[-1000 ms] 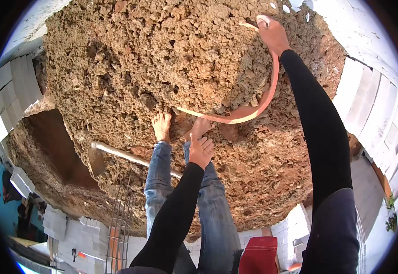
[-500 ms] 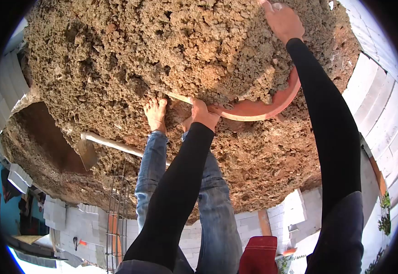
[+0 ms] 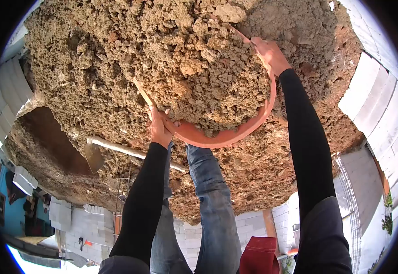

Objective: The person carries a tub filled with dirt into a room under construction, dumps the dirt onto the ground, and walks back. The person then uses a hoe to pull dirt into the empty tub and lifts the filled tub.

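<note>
A round reddish-orange tub (image 3: 228, 137) heaped with crumbly brown soil (image 3: 208, 96) is in front of my legs. My left hand (image 3: 160, 129) is closed on its near left rim, thumb along the edge. On the far right side, my right hand (image 3: 272, 55) grips the rim, its fingers partly hidden. Part of the tub's left rim shows as a thin edge; the far side blends into loose soil. The tub's underside is out of sight.
A hoe (image 3: 130, 148) with a pale wooden handle lies on the soil to the left, beside a dug pit (image 3: 55, 137). White blocks (image 3: 372, 91) edge the ground at right. A steel rebar cage (image 3: 120, 196) stands behind at lower left.
The soil-filled tub has shifted left, and more of its rim shows. Both hands have moved left and nearer to me. My bare feet, visible before, are now hidden.
</note>
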`<state>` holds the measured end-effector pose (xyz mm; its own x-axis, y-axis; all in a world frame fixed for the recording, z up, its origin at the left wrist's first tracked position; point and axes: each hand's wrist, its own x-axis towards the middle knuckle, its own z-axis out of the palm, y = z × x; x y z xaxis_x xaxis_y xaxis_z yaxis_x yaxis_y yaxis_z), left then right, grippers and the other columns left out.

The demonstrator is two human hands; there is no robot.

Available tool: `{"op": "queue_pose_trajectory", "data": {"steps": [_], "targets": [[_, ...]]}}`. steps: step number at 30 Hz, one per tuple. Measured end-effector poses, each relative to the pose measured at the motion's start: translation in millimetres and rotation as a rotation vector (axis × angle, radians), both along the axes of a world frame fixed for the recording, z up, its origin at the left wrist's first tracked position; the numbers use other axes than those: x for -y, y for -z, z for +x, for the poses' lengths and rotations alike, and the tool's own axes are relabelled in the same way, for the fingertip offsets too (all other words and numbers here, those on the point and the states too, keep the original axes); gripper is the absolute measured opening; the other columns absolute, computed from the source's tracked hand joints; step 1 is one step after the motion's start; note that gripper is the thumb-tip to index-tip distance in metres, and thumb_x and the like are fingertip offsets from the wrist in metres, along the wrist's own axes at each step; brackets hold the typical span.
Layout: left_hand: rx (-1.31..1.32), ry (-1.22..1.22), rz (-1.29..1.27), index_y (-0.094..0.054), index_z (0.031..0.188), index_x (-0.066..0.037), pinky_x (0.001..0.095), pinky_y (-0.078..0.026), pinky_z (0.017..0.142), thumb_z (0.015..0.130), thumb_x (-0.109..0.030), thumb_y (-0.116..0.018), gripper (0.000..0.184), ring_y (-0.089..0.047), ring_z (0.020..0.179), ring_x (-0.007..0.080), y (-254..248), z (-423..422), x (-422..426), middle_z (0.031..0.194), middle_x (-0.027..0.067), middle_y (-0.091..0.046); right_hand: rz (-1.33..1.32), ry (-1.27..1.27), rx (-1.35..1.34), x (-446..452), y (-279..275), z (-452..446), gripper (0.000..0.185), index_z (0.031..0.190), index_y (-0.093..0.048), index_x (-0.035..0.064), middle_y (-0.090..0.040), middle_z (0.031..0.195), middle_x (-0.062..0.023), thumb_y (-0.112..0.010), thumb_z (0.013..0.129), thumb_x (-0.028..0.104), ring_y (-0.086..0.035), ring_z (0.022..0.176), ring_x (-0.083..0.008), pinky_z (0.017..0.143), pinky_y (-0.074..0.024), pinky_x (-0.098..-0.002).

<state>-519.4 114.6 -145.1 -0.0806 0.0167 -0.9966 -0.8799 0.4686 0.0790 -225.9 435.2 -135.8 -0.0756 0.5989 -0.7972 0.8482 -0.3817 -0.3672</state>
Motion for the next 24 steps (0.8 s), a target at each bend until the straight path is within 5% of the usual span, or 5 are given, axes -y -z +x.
{"op": "queue_pose_trajectory", "data": {"steps": [4, 11, 13, 18, 24], "targets": [[-0.139, -0.011, -0.173, -0.037, 0.139, -0.019, 0.0437, -0.053, 0.061, 0.093, -0.068, -0.051, 0.068, -0.059, 0.080, 0.0234, 24.0, 15.4, -1.2, 0.106, 0.0069, -0.055, -0.138, -0.198, -0.101, -19.9, 71.8, -1.9, 0.070, 0.148, -0.045, 0.0197, -0.023, 0.159, -0.0242, -0.033, 0.096, 0.065, -0.019, 0.148, -0.0444, 0.119, -0.0197, -0.0626], [-0.063, 0.093, -0.169, -0.041, 0.075, -0.015, 0.0330, -0.033, 0.046, 0.094, -0.070, -0.044, 0.058, -0.032, 0.049, 0.0163, 4.4, 14.5, -14.2, 0.062, 0.0002, -0.034, -0.182, -0.129, -0.125, 8.3, 26.0, -22.1, 0.097, 0.153, -0.035, 0.0102, -0.025, 0.157, -0.0263, -0.037, 0.087, 0.081, -0.016, 0.149, -0.0425, 0.116, -0.0189, -0.0695], [-0.106, 0.104, -0.128, -0.043, 0.077, -0.014, 0.0326, -0.032, 0.046, 0.094, -0.071, -0.044, 0.059, -0.031, 0.049, 0.0160, 1.1, 16.7, -20.0, 0.061, -0.0004, -0.032, -0.118, -0.156, 0.017, 20.4, 8.7, -31.3, 0.093, 0.127, -0.063, 0.0010, -0.060, 0.115, -0.0290, -0.040, 0.086, 0.082, -0.056, 0.114, -0.0411, 0.096, -0.0439, -0.0594], [-0.180, 0.312, -0.141, -0.049, 0.085, -0.015, 0.0301, -0.032, 0.045, 0.085, -0.082, -0.045, 0.067, -0.035, 0.050, 0.0109, -41.0, -9.1, -25.5, 0.065, -0.0024, -0.043, -0.029, 0.084, -0.069, 96.3, -81.4, -24.1, 0.080, 0.073, -0.059, 0.0008, -0.042, 0.054, -0.0036, -0.042, 0.090, 0.077, -0.042, 0.052, -0.0211, 0.055, -0.0350, -0.0457], [-0.470, 0.445, -0.013, -0.052, 0.084, -0.018, 0.0229, -0.025, 0.042, 0.085, -0.080, -0.050, 0.062, -0.031, 0.047, 0.0065, -231.0, -50.0, -51.5, 0.061, -0.0062, -0.036, -0.050, 0.307, -0.138, 192.2, -206.7, -31.1, 0.073, 0.118, -0.069, -0.0002, -0.035, 0.056, -0.0033, -0.037, 0.100, 0.063, -0.032, 0.054, -0.0195, 0.056, -0.0295, -0.0423]]}}
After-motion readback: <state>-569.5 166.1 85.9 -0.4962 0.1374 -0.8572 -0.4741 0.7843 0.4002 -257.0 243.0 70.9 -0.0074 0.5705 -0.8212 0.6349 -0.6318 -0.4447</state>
